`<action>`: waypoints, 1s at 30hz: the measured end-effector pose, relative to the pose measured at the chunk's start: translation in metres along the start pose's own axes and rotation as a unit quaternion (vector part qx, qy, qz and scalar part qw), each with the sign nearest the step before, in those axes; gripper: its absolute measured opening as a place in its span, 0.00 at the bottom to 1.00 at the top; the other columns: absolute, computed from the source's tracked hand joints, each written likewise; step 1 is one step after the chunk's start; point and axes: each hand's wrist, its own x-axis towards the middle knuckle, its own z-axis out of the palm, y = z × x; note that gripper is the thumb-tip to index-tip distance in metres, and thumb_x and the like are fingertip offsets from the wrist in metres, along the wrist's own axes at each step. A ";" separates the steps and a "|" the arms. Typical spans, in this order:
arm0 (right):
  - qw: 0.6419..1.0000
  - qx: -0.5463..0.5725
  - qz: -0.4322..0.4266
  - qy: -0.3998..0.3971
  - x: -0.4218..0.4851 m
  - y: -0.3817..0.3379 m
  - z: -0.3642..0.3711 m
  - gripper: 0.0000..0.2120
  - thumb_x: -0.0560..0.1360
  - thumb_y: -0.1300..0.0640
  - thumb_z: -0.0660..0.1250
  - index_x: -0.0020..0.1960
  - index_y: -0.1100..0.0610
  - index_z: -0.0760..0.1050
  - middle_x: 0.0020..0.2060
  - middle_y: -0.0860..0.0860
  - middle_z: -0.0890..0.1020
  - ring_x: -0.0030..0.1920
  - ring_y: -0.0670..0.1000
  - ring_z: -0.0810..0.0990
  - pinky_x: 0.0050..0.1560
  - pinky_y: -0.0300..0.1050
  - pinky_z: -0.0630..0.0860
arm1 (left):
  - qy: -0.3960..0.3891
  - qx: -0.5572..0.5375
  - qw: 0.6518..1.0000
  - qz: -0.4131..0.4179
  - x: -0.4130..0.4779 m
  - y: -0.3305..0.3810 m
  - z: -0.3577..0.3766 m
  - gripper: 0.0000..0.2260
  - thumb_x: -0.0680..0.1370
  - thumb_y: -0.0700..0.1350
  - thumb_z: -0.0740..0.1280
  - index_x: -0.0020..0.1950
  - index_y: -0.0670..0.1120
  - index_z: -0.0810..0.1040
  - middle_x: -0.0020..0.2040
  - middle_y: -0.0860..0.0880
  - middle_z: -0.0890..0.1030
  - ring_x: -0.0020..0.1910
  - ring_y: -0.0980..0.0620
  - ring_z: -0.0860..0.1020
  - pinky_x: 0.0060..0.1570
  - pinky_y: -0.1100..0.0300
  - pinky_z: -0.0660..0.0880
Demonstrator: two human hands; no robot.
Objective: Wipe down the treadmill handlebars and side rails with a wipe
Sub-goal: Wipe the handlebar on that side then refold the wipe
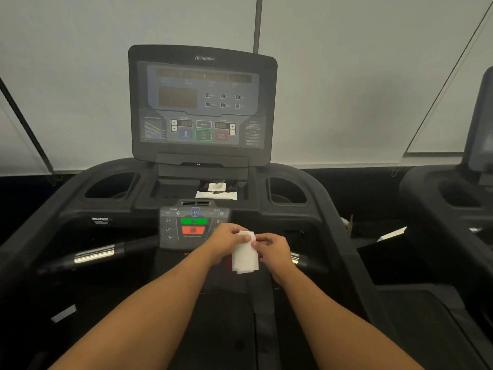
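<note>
We see the left hand [226,241] pinching a folded white wipe [245,259] at ten o'clock. The right hand [272,249] pinches at two

- A dark console [202,102] stands upright, its displays unlit, with a green-ringed and a red-ringed button low on its face.
- Two cup holders, left [110,188] and right [286,189], flank a centre tray holding white packets [216,192].
- A small control panel [170,228] below the tray carries a green button [194,221] above a red button [193,230].
- A second machine [453,198] stands at the right edge.
- Pale blinds [346,76] hang behind.
</note>
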 end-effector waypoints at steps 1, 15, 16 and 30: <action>1.000 -0.009 0.003 0.018 0.007 0.002 0.002 0.05 0.75 0.61 0.71 0.50 0.53 0.80 0.43 0.48 0.83 0.47 0.48 0.83 0.43 0.40 0.81 | 0.000 0.022 1.000 0.009 0.005 0.000 -0.001 0.14 0.80 0.40 0.71 0.65 0.42 0.80 0.59 0.43 0.83 0.55 0.47 0.82 0.49 0.55 0.81; 0.933 -0.318 -0.022 0.166 0.049 0.026 0.026 0.08 0.77 0.60 0.65 0.55 0.54 0.72 0.47 0.52 0.77 0.46 0.52 0.78 0.43 0.50 0.79 | 0.121 0.494 0.853 0.118 0.017 -0.033 -0.039 0.24 0.86 0.48 0.60 0.82 0.52 0.62 0.84 0.46 0.51 0.82 0.38 0.44 0.81 0.44 0.49; 0.910 -0.376 -0.058 0.163 0.048 0.028 0.025 0.11 0.76 0.61 0.65 0.58 0.53 0.71 0.50 0.52 0.76 0.49 0.53 0.77 0.45 0.50 0.79 | 0.110 0.490 0.858 0.105 0.017 -0.036 -0.039 0.24 0.86 0.48 0.59 0.82 0.53 0.60 0.84 0.46 0.48 0.82 0.37 0.42 0.81 0.43 0.48; 0.767 -0.613 -0.191 0.020 0.024 0.034 0.043 0.24 0.73 0.61 0.72 0.68 0.58 0.71 0.60 0.54 0.79 0.63 0.52 0.76 0.75 0.51 0.57 | 0.052 0.581 0.806 0.096 0.012 -0.062 -0.032 0.35 0.85 0.64 0.45 0.80 0.49 0.28 0.78 0.42 0.25 0.75 0.35 0.25 0.77 0.40 0.32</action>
